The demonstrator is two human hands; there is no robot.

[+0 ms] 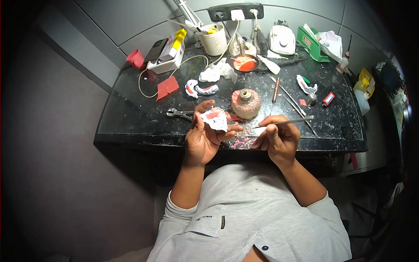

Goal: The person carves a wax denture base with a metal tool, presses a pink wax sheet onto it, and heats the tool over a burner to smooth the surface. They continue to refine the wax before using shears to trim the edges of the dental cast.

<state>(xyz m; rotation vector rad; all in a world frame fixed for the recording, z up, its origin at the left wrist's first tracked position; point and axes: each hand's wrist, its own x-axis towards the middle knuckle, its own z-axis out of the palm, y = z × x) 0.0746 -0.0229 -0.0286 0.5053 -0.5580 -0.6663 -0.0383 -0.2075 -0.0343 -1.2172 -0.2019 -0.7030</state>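
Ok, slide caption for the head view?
Left hand holds a white and pink piece, right hand a slim metal tool, at a cluttered bench.

1. Light grey cloth shirt (270, 196): small dark lettering along its chest pocket (205, 227), too blurred to read surely; the narrow dark tag (223, 222) at the pocket's edge is illegible too.
2. Small red block-shaped item (328, 99) on the black, speckled desk (126, 118): pale label, print too small.

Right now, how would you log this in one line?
left hand: holding white-and-pink dental cast | right hand: holding slim metal instrument | spirit burner: on black bench
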